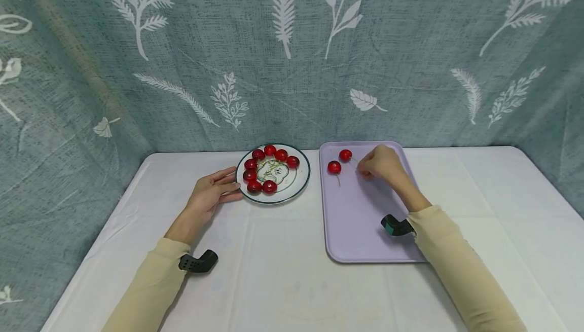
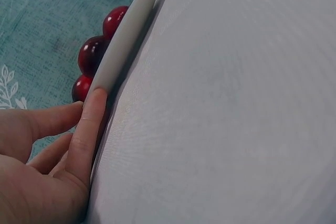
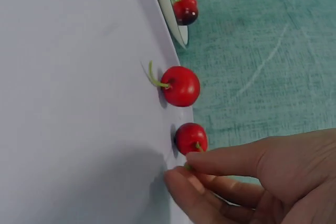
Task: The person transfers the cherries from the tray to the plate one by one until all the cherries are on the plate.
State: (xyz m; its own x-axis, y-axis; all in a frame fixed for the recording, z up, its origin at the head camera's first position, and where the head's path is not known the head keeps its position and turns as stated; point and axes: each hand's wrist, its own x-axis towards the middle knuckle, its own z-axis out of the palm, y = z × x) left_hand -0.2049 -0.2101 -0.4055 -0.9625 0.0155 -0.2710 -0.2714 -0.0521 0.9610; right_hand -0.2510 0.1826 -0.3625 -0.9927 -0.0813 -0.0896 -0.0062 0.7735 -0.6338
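Observation:
A round white plate (image 1: 292, 185) with a dark rim carries a curved row of several red cherries (image 1: 269, 186), stems toward its middle. At the plate's left edge, my left hand (image 1: 211, 192) touches the rim with its fingers extended and spread. In the left wrist view, one fingertip (image 2: 97, 98) presses the plate's outer side (image 2: 123, 51). Over the lilac tray (image 1: 356, 235), my right hand (image 1: 383, 164) pinches the stem of a cherry (image 3: 191, 138) between thumb and forefinger. Another cherry (image 1: 334, 168) lies close by on the tray, stem toward me.
A white cloth (image 1: 283, 271) covers the table, with plate and tray side by side near its back edge. Behind hangs a green curtain (image 1: 292, 99) with white leaf prints. Each wrist wears a black camera mount (image 1: 198, 262).

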